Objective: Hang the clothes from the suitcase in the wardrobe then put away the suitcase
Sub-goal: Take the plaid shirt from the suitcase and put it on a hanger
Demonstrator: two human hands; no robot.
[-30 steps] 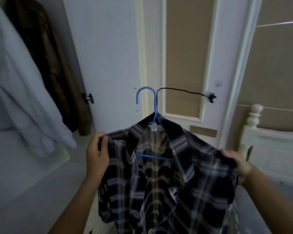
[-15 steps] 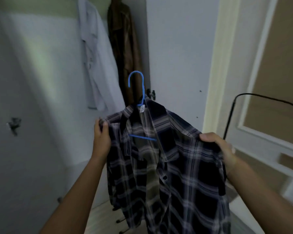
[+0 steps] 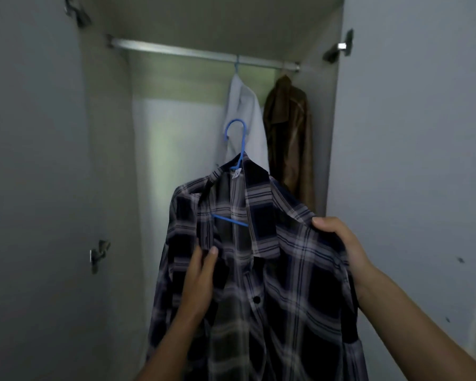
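Observation:
I hold a dark plaid shirt (image 3: 280, 270) on a blue hanger (image 3: 238, 141) in front of the open wardrobe (image 3: 176, 133). The hanger's hook points up, well below the metal rail (image 3: 193, 52). My right hand (image 3: 341, 243) grips the shirt's right shoulder, thumb on top of the fabric. My left hand (image 3: 201, 276) lies against the shirt's left front, its fingers fairly straight and pointing up. The suitcase is out of view.
A white shirt (image 3: 245, 114) and a brown jacket (image 3: 289, 138) hang at the right end of the rail. The rail's left part is bare. Both wardrobe doors stand open, the left door (image 3: 33, 174) and the right door (image 3: 412, 160) flanking my arms.
The view has swung left from the room door to face the wardrobe. My left hand left the shirt's left shoulder and slid inward onto its front. The right hand kept its hold.

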